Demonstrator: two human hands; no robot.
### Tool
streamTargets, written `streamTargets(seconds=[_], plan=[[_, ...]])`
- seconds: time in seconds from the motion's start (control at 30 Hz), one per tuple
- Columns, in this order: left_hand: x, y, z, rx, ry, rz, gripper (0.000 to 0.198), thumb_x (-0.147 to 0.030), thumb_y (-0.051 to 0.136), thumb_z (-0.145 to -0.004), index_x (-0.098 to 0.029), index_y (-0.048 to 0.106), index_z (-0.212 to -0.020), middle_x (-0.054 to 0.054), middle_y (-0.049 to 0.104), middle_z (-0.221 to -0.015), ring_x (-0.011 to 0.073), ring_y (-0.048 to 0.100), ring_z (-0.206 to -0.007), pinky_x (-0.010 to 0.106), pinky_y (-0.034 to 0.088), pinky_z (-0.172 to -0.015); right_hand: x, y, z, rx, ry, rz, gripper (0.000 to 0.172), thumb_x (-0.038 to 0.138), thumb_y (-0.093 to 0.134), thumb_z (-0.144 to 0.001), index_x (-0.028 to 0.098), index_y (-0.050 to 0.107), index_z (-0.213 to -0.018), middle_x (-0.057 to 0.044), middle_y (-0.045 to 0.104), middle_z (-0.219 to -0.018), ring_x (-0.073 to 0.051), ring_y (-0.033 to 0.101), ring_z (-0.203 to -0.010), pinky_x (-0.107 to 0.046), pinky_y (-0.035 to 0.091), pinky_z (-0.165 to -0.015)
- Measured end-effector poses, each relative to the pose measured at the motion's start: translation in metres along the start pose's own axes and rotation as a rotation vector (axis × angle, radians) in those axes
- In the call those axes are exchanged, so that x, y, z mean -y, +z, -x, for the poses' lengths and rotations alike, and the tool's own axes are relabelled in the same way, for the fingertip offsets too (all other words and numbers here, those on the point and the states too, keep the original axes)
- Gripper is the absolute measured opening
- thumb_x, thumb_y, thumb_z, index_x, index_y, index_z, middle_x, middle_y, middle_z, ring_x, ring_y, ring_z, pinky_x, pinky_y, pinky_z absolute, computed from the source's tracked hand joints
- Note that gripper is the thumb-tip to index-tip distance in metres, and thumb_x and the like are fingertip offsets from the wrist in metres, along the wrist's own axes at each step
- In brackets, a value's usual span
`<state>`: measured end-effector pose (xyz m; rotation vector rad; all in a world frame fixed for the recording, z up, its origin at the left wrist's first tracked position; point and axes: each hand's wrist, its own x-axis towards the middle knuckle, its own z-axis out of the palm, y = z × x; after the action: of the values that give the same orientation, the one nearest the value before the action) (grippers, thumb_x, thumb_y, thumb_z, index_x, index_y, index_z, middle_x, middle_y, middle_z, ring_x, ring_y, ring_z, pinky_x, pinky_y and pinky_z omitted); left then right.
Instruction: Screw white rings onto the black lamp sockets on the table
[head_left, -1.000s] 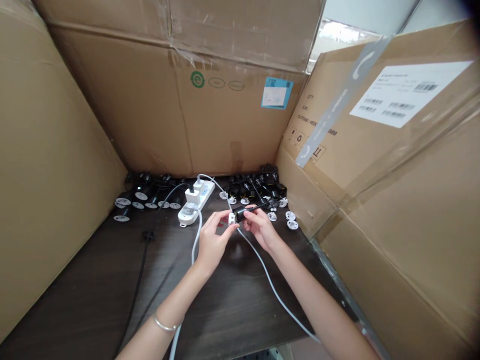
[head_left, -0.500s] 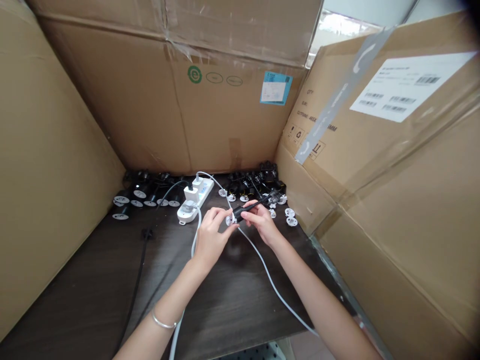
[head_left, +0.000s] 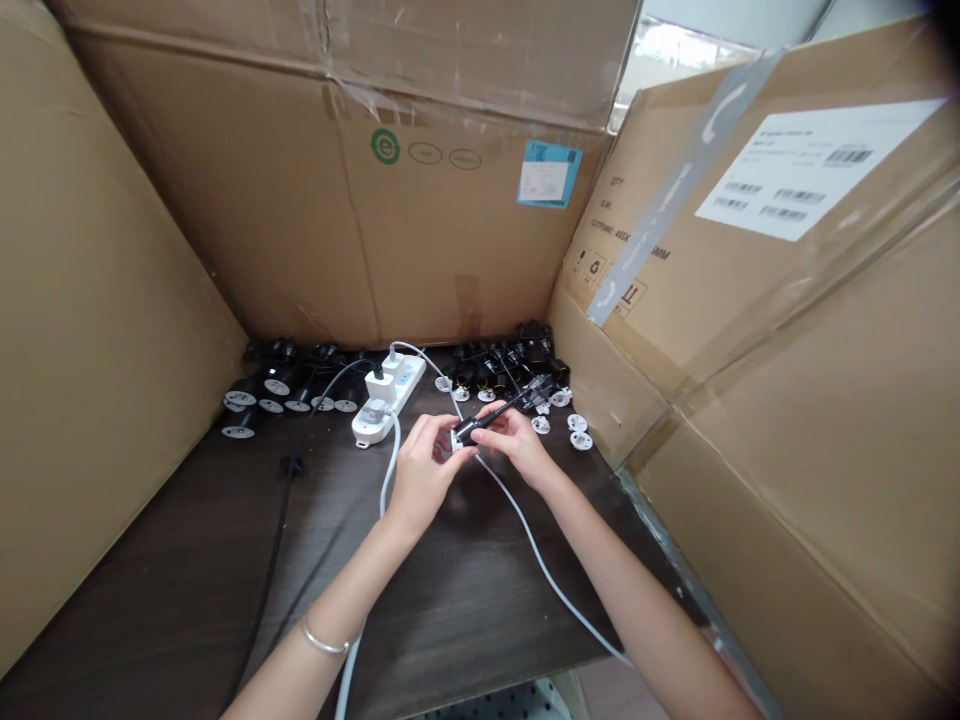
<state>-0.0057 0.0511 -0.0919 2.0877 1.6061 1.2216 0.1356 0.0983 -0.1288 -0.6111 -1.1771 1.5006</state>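
Between my two hands is a black cylindrical part (head_left: 465, 430) with a white disc (head_left: 455, 441) at its left end and a black cable running up and right from it. My left hand (head_left: 425, 465) has its fingers closed round the white disc end. My right hand (head_left: 516, 440) pinches the black part near the cable side. Behind my right hand lies a pile of black parts with cables (head_left: 517, 360). Several white discs (head_left: 577, 423) rest to the right of that pile.
Left of my hands a white power strip (head_left: 397, 385) holds plugs, with pale cables running forward. Black cylinders with white ends (head_left: 277, 385) stand at the back left. A black cable (head_left: 279, 540) crosses the dark table (head_left: 450, 620). Cardboard boxes (head_left: 450, 240) wall in three sides.
The black part has tilted and shifted slightly left, and its white disc now shows less, tucked closer against my left fingers. Both hands keep hold, nearly in the same place.
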Motion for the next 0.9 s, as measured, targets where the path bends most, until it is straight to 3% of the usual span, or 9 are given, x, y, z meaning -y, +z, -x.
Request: streamTargets(seconds=[0.2,0.4,0.7,0.83,0.9], plan=[[-0.0008,0.0035,-0.0047,-0.028,-0.301,0.471,0.045,-0.027,0.071,-0.062,-0.017,0.051,-0.102,0.005,0.055,-0.093,0.0137,0.055,-0.085,0.021,0.046,-0.071,-0.0039,0.0004,-0.0007,-0.050,-0.060,0.087,0.035,0.031,0.072,-0.058,0.016,0.051,-0.083,0.000,0.055,-0.075,-0.010,0.048,-0.058,-0.019,0.035,-0.047],[-0.0033,0.0010,-0.0096,-0.050,-0.530,0.857,0.038,-0.027,0.065,-0.068,-0.015,0.052,-0.101,0.009,0.057,-0.104,0.0155,0.055,-0.095,0.025,0.047,-0.079,-0.0069,-0.0010,-0.0034,-0.129,-0.040,0.052,0.036,0.033,0.072,-0.058,0.017,0.051,-0.082,-0.001,0.055,-0.075,-0.011,0.050,-0.062,-0.019,0.037,-0.047],[0.0031,0.0032,-0.0082,-0.115,-0.664,0.960,0.037,-0.006,0.065,-0.063,-0.013,0.054,-0.097,0.009,0.059,-0.101,0.0152,0.057,-0.093,0.024,0.047,-0.080,-0.0038,0.0014,-0.0009,-0.137,-0.043,-0.062,0.035,0.029,0.073,-0.059,0.016,0.051,-0.083,0.000,0.054,-0.076,-0.010,0.049,-0.063,-0.017,0.037,-0.047],[0.0036,0.0049,-0.0091,-0.034,-0.769,1.050,0.021,-0.021,0.055,-0.078,-0.013,0.054,-0.097,0.010,0.060,-0.098,0.0141,0.059,-0.087,0.026,0.046,-0.080,-0.0007,0.0035,0.0004,-0.161,-0.070,-0.097,0.035,0.028,0.073,-0.058,0.016,0.052,-0.083,-0.001,0.055,-0.077,-0.009,0.049,-0.063,-0.017,0.038,-0.047],[0.0006,0.0054,-0.0087,0.055,-0.848,1.111,0.027,-0.033,0.044,-0.085,-0.012,0.054,-0.098,0.011,0.060,-0.098,0.0148,0.059,-0.085,0.028,0.046,-0.080,0.0006,0.0037,0.0007,-0.177,-0.086,-0.109,0.034,0.027,0.073,-0.059,0.015,0.052,-0.083,-0.001,0.055,-0.079,-0.009,0.049,-0.063,-0.017,0.038,-0.047]])
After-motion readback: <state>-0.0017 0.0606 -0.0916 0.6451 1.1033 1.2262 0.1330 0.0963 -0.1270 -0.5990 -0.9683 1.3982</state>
